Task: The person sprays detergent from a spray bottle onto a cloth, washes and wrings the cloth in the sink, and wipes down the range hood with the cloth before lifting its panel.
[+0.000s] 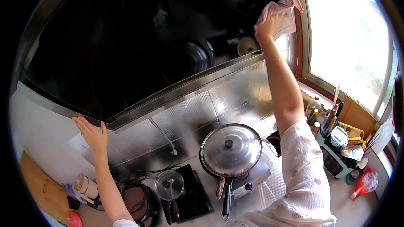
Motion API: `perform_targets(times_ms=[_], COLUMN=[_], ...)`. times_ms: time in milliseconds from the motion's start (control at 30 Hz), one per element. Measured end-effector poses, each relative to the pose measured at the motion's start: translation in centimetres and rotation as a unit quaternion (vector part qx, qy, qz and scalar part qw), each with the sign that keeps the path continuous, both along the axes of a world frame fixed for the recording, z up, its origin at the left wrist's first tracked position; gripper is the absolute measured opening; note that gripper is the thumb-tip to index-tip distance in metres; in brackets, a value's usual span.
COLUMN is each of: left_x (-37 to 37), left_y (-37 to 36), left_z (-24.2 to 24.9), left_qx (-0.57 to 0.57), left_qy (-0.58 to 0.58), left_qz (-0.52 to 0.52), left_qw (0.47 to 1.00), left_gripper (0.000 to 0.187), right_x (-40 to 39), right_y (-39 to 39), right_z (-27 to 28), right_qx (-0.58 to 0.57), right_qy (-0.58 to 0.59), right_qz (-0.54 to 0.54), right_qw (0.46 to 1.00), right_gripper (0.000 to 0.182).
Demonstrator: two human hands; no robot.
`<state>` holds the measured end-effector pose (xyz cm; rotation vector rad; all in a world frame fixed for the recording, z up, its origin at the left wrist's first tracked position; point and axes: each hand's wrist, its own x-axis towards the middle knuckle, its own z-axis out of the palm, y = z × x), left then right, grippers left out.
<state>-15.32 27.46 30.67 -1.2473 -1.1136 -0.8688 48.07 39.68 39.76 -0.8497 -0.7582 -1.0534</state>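
A black glossy range hood [118, 50] with a metal lower edge fills the upper part of the head view. My right hand [270, 24] is up at its right end, beside the window frame, and presses a white cloth with pink edging [287, 22] against it. Some of the fingers are hidden in the cloth's folds. At the hood's lower left corner, my left hand [93, 135] has its fingers stretched out, touching or very near the metal edge, and holds nothing.
Below stand a lidded frying pan [231, 149] on a gas stove, a small lidded pot [169, 185] on a black cooktop [193, 197], and a dark round appliance [139, 201]. Bottles [312, 105] and a utensil holder [330, 155] crowd the right, by the window [345, 33].
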Motion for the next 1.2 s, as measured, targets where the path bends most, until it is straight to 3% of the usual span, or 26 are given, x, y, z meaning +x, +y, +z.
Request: perform_targets(times_ms=[67,133,167,200,233,267,300,367,467,500,567,667,700,733,767,800,833,867,900,933,1000,1067,1100,1133,1167,1200], left_x=[0.2,0.2,0.2,0.1,0.0,0.0,0.0,0.1,0.3,0.3,0.3,0.0,-0.2,-0.4,-0.6,-0.7,-0.8,-0.7,-0.4,-0.2,-0.1,0.2,0.2,0.2,0.1,0.1], left_y=[-0.2,-0.4,-0.4,-0.4,-0.4,-0.4,-0.4,-0.5,0.0,0.0,0.0,0.2,0.2,0.1,0.1,0.2,0.2,0.1,0.0,0.0,0.0,-0.1,-0.1,-0.1,-0.1,-0.1], left_z=[-0.1,0.0,0.1,0.0,0.1,0.1,0.0,0.1,-0.1,-0.1,-0.1,-0.1,-0.1,0.0,0.1,0.0,0.0,-0.1,-0.2,-0.1,0.1,0.0,0.0,0.0,0.0,0.0], left_qx=[-0.008,-0.010,-0.010,-0.016,-0.020,-0.020,-0.022,-0.027,-0.016,-0.005,0.007,0.010,0.005,0.000,0.004,0.000,-0.004,-0.004,-0.007,-0.011,-0.012,-0.019,-0.022,-0.020,-0.018,-0.019], left_qy=[-0.001,0.003,0.008,0.005,0.002,0.008,0.004,0.005,-0.009,-0.002,0.007,-0.002,0.003,0.008,0.006,0.013,0.019,0.018,0.011,0.006,0.005,0.004,0.003,0.006,0.010,0.011], left_qz=[-0.003,0.005,0.006,0.009,0.013,0.017,0.022,0.023,0.046,0.051,0.056,0.041,0.045,0.052,0.057,0.053,0.048,0.055,0.044,0.032,0.029,0.015,0.015,0.010,0.004,0.003], left_qw=[1.000,1.000,1.000,1.000,1.000,1.000,1.000,0.999,0.999,0.999,0.998,0.999,0.999,0.999,0.998,0.999,0.999,0.998,0.999,0.999,0.999,1.000,1.000,1.000,1.000,1.000], left_gripper=[0.082,0.082,0.082,0.082,0.083,0.083,0.081,0.079,0.075,0.074,0.073,0.071,0.071,0.071,0.071,0.072,0.073,0.073,0.075,0.078,0.080,0.083,0.083,0.083,0.083,0.083], right_x=[-4.2,-10.0,-14.3,-17.8,-20.5,-22.9,-24.6,-26.2,-22.8,-22.4,-18.7,-11.8,-9.6,-6.8,-5.3,-3.9,-2.6,-4.0,0.5,-1.4,-6.0,-10.3,-13.2,-16.0,-19.8,-24.3], right_y=[-0.9,-1.5,-3.1,-4.4,-2.3,-2.9,-5.4,-6.3,-8.5,-5.8,-7.0,-6.9,-7.3,-5.1,-4.3,-0.2,1.6,2.3,10.8,10.6,8.0,3.5,2.0,3.1,3.6,5.9], right_z=[0.8,0.1,1.1,0.8,-0.1,-0.7,-1.5,-2.0,0.1,-0.1,0.7,0.3,-0.6,-2.0,-3.5,-5.9,-6.9,-6.9,-11.9,-11.1,-9.0,-7.1,-6.3,-6.8,-7.1,-8.8], right_qx=[0.044,-0.038,0.113,0.074,-0.042,0.031,-0.061,0.019,-0.109,-0.060,-0.130,-0.132,-0.271,-0.187,-0.219,-0.093,-0.095,0.083,-0.110,-0.030,0.043,0.189,0.187,0.153,0.151,-0.063], right_qy=[0.084,0.137,0.199,0.168,0.105,-0.048,-0.148,-0.324,-0.572,-0.632,-0.680,-0.610,-0.520,-0.470,-0.321,-0.188,-0.047,0.105,0.023,0.145,0.260,0.352,0.347,0.333,0.307,0.304], right_qz=[0.023,0.074,0.332,0.374,0.256,0.167,0.077,0.044,0.041,0.017,0.078,-0.088,-0.088,-0.037,-0.042,-0.080,0.167,0.286,-0.076,0.083,0.240,0.450,0.457,0.393,0.428,0.222], right_qw=[0.995,0.987,0.915,0.909,0.960,0.984,0.984,0.945,0.812,0.773,0.717,0.777,0.805,0.862,0.920,0.975,0.980,0.949,0.991,0.986,0.934,0.799,0.798,0.843,0.836,0.924], right_gripper=[0.032,0.041,0.056,0.073,0.079,0.081,0.076,0.068,0.055,0.054,0.057,0.060,0.063,0.061,0.059,0.060,0.057,0.052,0.053,0.056,0.060,0.061,0.060,0.059,0.063,0.069])
